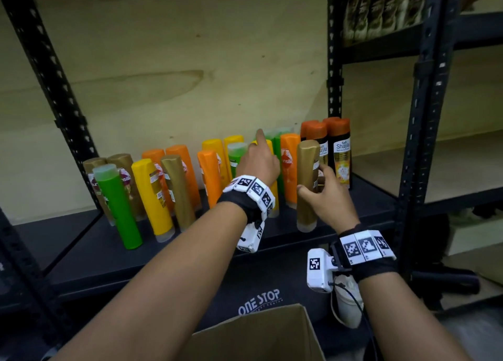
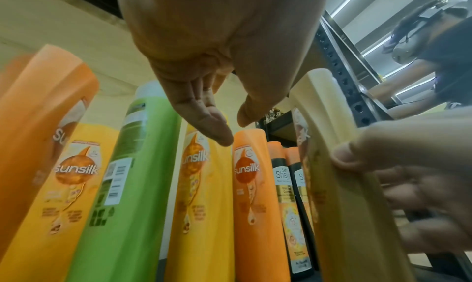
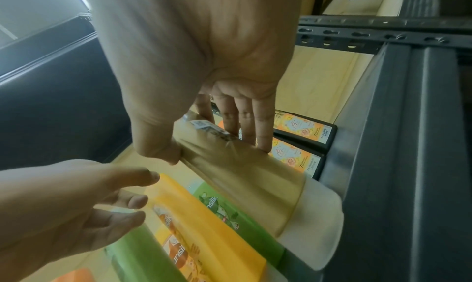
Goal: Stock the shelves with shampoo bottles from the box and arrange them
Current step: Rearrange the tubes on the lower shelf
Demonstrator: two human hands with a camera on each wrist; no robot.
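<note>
- Bottles on the shelf (image 1: 89, 254), caps down: four gold, five orange, five yellow, about four green (rear ones partly hidden), four black orange-topped.
- Right hand (image 1: 325, 197) grasps the gold bottle (image 1: 307, 186) standing at the front, thumb opposite fingers.
- Left hand (image 1: 258, 163) released, index finger extended over the yellow bottle (image 1: 272, 175).
- Box (image 1: 261, 336) below.

We saw dim, warm light on the shelf (image 1: 89, 252), bright ceiling strips (image 2: 349, 2) glaring in the left wrist view (edges bent outward there), and motion blur softening the near fingers (image 2: 408, 187).
</note>
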